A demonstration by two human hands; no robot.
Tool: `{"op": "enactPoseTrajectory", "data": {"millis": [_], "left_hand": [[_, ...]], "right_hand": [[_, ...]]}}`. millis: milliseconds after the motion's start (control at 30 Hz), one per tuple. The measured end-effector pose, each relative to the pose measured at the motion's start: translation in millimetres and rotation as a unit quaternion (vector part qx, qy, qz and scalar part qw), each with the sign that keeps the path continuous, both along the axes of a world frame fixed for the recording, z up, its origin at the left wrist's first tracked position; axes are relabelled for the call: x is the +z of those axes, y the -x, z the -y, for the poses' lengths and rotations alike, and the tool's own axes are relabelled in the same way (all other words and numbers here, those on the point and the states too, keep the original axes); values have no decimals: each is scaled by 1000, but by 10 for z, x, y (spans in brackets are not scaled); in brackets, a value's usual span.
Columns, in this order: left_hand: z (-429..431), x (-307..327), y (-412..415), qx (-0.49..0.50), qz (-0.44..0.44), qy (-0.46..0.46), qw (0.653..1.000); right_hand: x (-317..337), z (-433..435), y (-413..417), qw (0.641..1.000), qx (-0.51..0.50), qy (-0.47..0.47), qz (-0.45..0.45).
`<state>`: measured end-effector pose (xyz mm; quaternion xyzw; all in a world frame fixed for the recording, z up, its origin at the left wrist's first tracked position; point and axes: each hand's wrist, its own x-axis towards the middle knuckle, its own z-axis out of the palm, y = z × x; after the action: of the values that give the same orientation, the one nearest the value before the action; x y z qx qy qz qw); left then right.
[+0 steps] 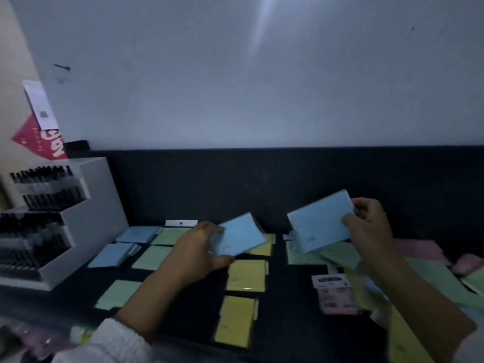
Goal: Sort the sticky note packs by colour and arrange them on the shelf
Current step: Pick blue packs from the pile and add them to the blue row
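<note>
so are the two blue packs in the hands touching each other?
Apart. The head view shows dark shelf backing between the left hand's blue pack and the right hand's blue pack.

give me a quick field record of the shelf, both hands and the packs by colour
left hand: holds a blue pack
right hand: holds another blue pack, raised
blue pile: far left of the shelf
green packs: beside the blue
yellow packs: column in the middle
unsorted heap: right side, green and pink
</note>
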<state>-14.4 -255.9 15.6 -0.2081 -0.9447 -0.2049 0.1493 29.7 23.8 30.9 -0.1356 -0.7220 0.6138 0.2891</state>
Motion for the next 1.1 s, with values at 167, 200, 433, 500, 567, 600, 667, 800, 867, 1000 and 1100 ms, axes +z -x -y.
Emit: {"op": "enactPoseTrajectory", "data": {"millis": [167,200,433,500,567,600,667,800,867,1000,1100], "left_hand": [[688,-61,296,-13,13,9,1000],[834,-72,380,-17,18,9,1000],[1796,-104,1077,-42,65,9,997],[2000,-139,1256,0,58,51,997],[2193,-188,1398,47,56,117,990],[2236,-215,1445,62,62,141,986],[2292,-270,1561,73,72,170,980],[2400,-361,1892,87,80,216,969],[2406,-397,2019,88,75,241,964],[2473,-365,2186,99,78,278,952],[2497,-317,2240,90,119,317,937]], "right_hand": [[-71,631,272,1000,-5,5,-2],[-94,779,329,1000,-4,3,1],[-178,1770,760,999,-35,-7,12],[-185,1995,839,999,-41,-6,11],[-228,2218,928,999,-46,-1,17],[-252,2294,950,999,-45,2,20],[-295,2431,994,999,-39,9,33],[-287,2647,1124,997,-48,3,53],[-267,2699,1164,997,-51,-7,54],[-244,2767,1221,996,-47,-16,69],[-238,2816,1264,996,-31,-17,76]]}}
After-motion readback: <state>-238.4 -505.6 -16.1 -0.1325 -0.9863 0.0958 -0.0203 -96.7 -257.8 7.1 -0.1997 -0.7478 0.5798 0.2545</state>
